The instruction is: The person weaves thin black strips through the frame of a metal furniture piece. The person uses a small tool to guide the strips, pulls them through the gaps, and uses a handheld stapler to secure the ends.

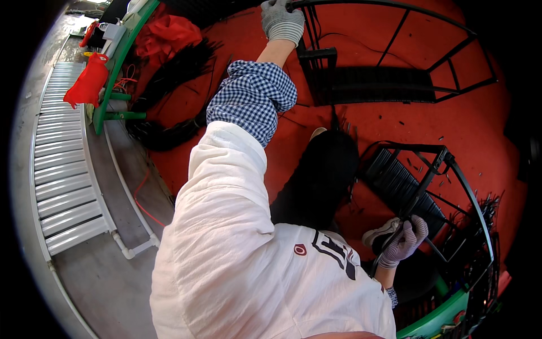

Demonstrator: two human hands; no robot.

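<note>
My left hand [282, 24], in a grey-white knitted glove, reaches far forward and grips the near-left corner of a black frame [372, 85] with dark woven strips along its lower side. Part of that grip is cut off by the upper picture edge. Lower right, my right hand [405, 243], gloved too, is closed on a thin dark strip beside a second black frame [420, 186]. Rows of black strips cover one panel of this frame. Where the strip's far end goes is hidden by the hand and frame.
Red sheeting [395, 124] covers the floor, with small black scraps on it. A bundle of long black strips [175, 85] lies at left, near crumpled red cloth [166, 37]. Further left stand a green-edged table [116, 73] and a slatted metal rack [68, 164].
</note>
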